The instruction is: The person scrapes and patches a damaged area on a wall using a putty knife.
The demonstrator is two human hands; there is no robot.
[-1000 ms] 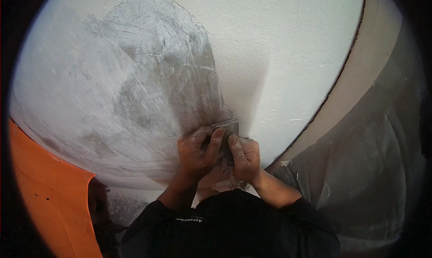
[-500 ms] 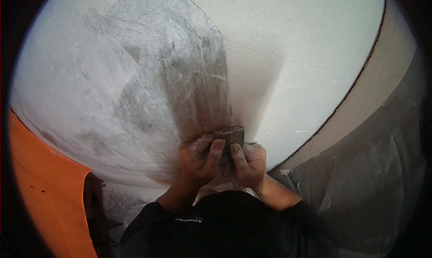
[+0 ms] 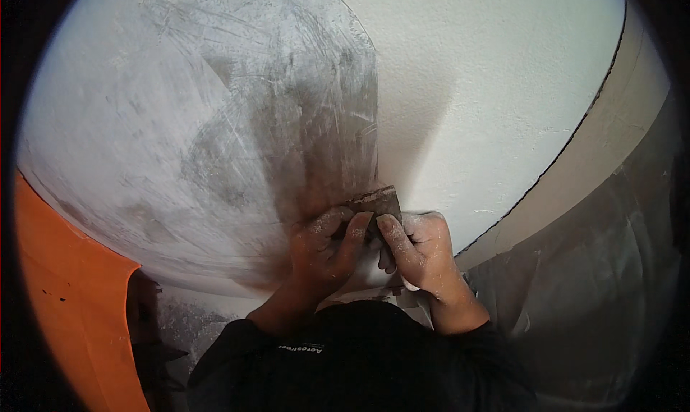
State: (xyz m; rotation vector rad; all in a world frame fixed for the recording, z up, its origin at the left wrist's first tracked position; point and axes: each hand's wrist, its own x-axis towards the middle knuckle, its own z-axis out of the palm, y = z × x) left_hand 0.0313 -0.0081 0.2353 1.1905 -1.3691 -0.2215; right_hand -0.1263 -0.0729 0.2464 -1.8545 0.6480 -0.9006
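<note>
Both my hands pinch a small dark sheet [image 3: 386,200], dusty along its upper edge, that looks like folded sandpaper. My left hand [image 3: 323,246] has its thumb on the sheet's near side with the fingers curled behind. My right hand [image 3: 425,248] grips the right end the same way, thumb pressed close to the other thumb. White dust coats the fingers of both hands. Just beyond them rises a large curved white surface [image 3: 445,74], with a scuffed, dusty grey patch [image 3: 309,117] whose right border runs down toward the sheet. Whether the sheet touches the surface, I cannot tell.
An orange sheet [image 3: 72,290] hangs at the left. Along the right, a dark jagged seam [image 3: 553,160] separates the white surface from a beige band [image 3: 611,131]. Grey sheeting [image 3: 575,304] covers the lower right.
My hands have shifted slightly up and to the right with the sheet, which now tilts with its right end higher. The right hand has turned and drawn a little away from the left.
</note>
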